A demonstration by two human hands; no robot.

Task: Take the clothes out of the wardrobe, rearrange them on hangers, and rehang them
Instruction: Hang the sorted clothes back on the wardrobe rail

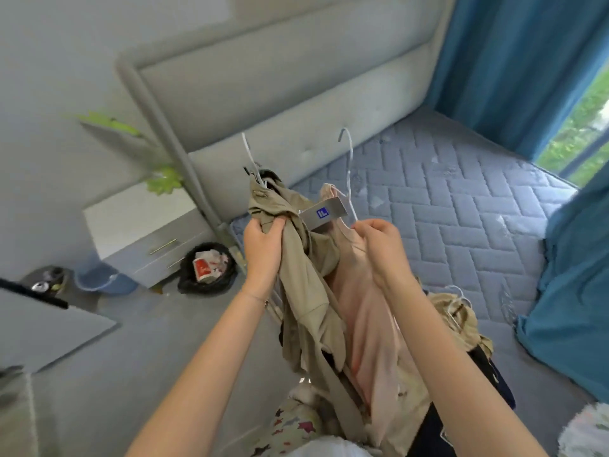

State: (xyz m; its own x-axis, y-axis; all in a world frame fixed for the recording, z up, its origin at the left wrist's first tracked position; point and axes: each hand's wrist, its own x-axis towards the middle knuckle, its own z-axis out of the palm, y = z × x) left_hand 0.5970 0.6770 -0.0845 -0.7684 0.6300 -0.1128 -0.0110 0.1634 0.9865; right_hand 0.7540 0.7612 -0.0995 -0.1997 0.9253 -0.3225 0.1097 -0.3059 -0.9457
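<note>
Before us clothes (461, 324) lie on the mattress (445, 209), headboard (296, 94) behind it, nightstand (145, 225) and bin (207, 268) left, curtains (510, 61) right.

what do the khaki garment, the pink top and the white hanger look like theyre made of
Khaki garment: matte woven cloth, likely cotton-type; it bunches in firm creases in the left hand. Pink top: thinner, softer fabric, maybe knit; it drapes in smooth folds. White hanger: thin wire, apparently white-coated, judging by its slim curved hook; core material unclear.
</note>
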